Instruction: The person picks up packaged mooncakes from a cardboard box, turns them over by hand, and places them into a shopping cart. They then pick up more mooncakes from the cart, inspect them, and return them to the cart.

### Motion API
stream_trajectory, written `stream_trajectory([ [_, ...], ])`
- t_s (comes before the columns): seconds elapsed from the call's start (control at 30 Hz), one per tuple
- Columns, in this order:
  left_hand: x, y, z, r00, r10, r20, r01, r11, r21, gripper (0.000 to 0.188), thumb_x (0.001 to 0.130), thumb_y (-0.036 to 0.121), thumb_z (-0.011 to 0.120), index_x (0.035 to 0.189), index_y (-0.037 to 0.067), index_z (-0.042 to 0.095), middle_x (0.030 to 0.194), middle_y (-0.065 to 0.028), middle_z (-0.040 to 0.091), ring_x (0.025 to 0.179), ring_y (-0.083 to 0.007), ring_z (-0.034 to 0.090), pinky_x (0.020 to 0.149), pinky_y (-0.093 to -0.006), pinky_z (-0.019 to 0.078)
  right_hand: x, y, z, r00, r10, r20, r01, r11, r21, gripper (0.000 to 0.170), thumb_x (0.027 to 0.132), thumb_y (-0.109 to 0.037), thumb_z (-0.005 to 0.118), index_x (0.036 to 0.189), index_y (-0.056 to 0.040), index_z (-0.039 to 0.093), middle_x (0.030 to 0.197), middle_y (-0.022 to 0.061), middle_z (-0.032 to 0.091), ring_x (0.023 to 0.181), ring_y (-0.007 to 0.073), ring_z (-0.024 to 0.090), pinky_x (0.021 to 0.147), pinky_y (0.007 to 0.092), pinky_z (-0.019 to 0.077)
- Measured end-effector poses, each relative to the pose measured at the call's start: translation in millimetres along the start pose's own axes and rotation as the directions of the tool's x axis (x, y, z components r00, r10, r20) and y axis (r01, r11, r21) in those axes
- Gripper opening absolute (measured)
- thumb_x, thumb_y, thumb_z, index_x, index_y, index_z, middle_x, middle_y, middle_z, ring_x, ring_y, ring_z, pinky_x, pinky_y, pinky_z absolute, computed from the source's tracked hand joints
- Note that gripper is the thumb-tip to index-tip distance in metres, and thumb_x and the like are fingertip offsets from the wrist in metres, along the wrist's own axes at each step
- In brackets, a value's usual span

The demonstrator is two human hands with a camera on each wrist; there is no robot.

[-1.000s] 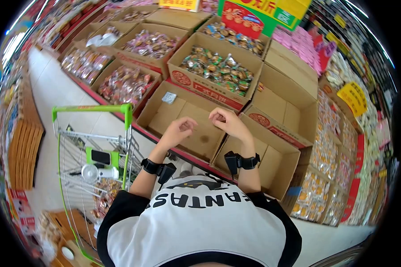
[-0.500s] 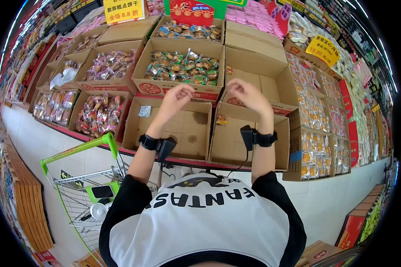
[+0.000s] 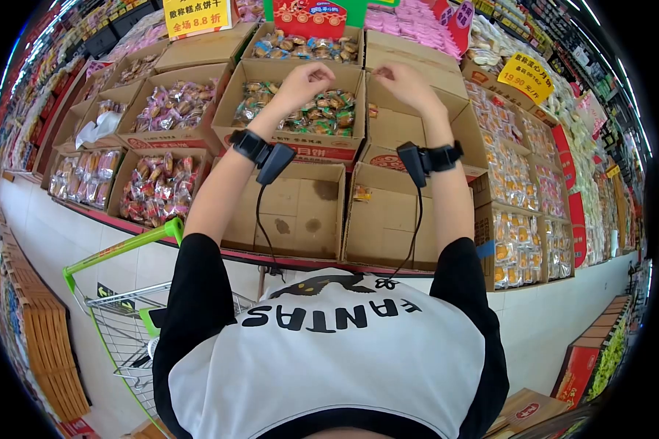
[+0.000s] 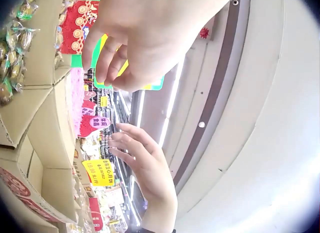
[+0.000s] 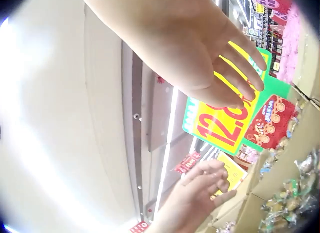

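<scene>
My left hand point(image 3: 304, 83) is raised over the front part of a cardboard box of wrapped mooncakes point(image 3: 329, 111), its fingers loosely bent and holding nothing. Level with it, my right hand point(image 3: 406, 83) hangs over a neighbouring cardboard box point(image 3: 399, 132) with a small packet at its left side. A gap separates the two hands. From the left wrist view, the left hand point(image 4: 145, 38) shows with its fingers spread a little, the right hand point(image 4: 147, 165) beyond. In the right wrist view, the right hand's fingers point(image 5: 240, 68) are relaxed and empty.
Two low boxes, a left one point(image 3: 282, 212) and a right one point(image 3: 384, 227), stand at the front edge. Bins of wrapped snacks point(image 3: 161, 186) lie left, trays of packaged cakes point(image 3: 516, 245) right. A green-handled shopping cart point(image 3: 121, 249) is at left. Yellow price signs point(image 3: 526, 77) rise above.
Both hands have moved forward and up, from over the front boxes to over the row behind. Earlier the view swung to face the display. The hands stay empty.
</scene>
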State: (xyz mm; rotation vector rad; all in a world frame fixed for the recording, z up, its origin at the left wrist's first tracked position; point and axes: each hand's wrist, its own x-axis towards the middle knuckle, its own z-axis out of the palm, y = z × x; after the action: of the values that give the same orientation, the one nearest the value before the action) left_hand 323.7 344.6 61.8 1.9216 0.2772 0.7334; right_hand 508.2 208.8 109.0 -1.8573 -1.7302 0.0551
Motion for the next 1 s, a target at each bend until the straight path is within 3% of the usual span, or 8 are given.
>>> stream_trajectory([
  [0.17,24,-59,1,0.989,-0.135,0.058,0.118,0.966,0.231,0.009,0.08,0.008,0.051,0.086,0.003,0.054,0.073,-0.0015,0.055,0.067,-0.0065,0.051,0.057,-0.0207,0.0426,31,32,72,0.978,0.056,0.202,-0.039,0.995,-0.088,0.022,0.071,-0.017,0.05,0.084,-0.0029,0.061,0.082,0.0163,0.06,0.077,0.0291,0.057,0.07,0.0354,0.0448],
  [0.2,23,-74,2,0.996,-0.064,0.067,0.051,0.983,0.178,0.009,0.079,0.009,0.051,0.084,0.003,0.055,0.071,-0.0017,0.055,0.065,-0.0075,0.052,0.054,-0.0218,0.0427,33,36,87,0.96,0.096,0.263,-0.074,0.993,-0.092,0.021,0.071,-0.016,0.051,0.083,-0.0018,0.061,0.082,0.0158,0.06,0.076,0.0286,0.057,0.07,0.0354,0.0446],
  [0.4,15,-123,7,0.928,-0.363,0.081,0.344,0.921,0.182,0.014,0.078,0.016,0.051,0.077,0.002,0.057,0.064,-0.0064,0.056,0.057,-0.0137,0.054,0.049,-0.0272,0.0418,37,63,171,0.862,0.226,0.454,-0.175,0.973,-0.152,0.03,0.075,-0.019,0.049,0.09,0.0056,0.057,0.095,0.0253,0.054,0.084,0.0325,0.056,0.07,0.0398,0.0449],
  [0.47,12,-138,9,0.838,-0.542,0.059,0.54,0.84,0.05,0.015,0.079,0.016,0.049,0.075,0.003,0.055,0.062,-0.0067,0.056,0.052,-0.0132,0.053,0.045,-0.0265,0.0406,42,66,186,0.67,0.365,0.647,-0.286,0.931,-0.228,0.035,0.076,-0.02,0.047,0.099,0.0044,0.053,0.1,0.0229,0.053,0.086,0.0312,0.055,0.07,0.0416,0.0445],
  [0.67,18,-169,4,0.673,-0.706,0.219,0.648,0.706,0.286,0.017,0.081,0.023,0.046,0.081,0.006,0.05,0.067,0.0007,0.05,0.058,-0.0085,0.047,0.05,-0.026,0.0421,25,99,257,0.489,0.401,0.775,-0.299,0.911,-0.282,0.036,0.072,-0.027,0.049,0.098,-0.0043,0.056,0.105,0.014,0.055,0.089,0.0297,0.055,0.069,0.0405,0.0445],
  [0.73,27,-197,2,0.533,-0.758,0.376,0.664,0.65,0.37,0.017,0.08,0.023,0.045,0.081,0.006,0.049,0.065,0.002,0.046,0.057,-0.009,0.043,0.049,-0.0273,0.0411,13,79,234,0.488,0.435,0.757,-0.353,0.891,-0.284,0.037,0.07,-0.028,0.051,0.099,-0.0062,0.056,0.105,0.0135,0.055,0.09,0.0295,0.055,0.07,0.0401,0.0446],
  [0.87,22,-153,18,0.506,-0.833,0.225,0.651,0.54,0.534,0.024,0.079,0.029,0.045,0.082,0.007,0.052,0.071,-0.0004,0.046,0.061,-0.0115,0.042,0.05,-0.0311,0.041,11,76,236,0.412,0.459,0.787,-0.396,0.868,-0.3,0.04,0.066,-0.032,0.054,0.1,-0.011,0.057,0.105,0.0119,0.055,0.091,0.0289,0.055,0.072,0.0387,0.0447],
  [1.0,28,-162,21,0.42,-0.862,0.285,0.611,0.501,0.613,0.025,0.078,0.03,0.046,0.09,0.009,0.054,0.076,-0.0022,0.048,0.063,-0.0127,0.042,0.052,-0.0343,0.0417,10,77,247,0.435,0.452,0.779,-0.372,0.878,-0.301,0.039,0.067,-0.03,0.053,0.101,-0.01,0.057,0.106,0.012,0.055,0.09,0.0296,0.055,0.071,0.0387,0.0447],
])
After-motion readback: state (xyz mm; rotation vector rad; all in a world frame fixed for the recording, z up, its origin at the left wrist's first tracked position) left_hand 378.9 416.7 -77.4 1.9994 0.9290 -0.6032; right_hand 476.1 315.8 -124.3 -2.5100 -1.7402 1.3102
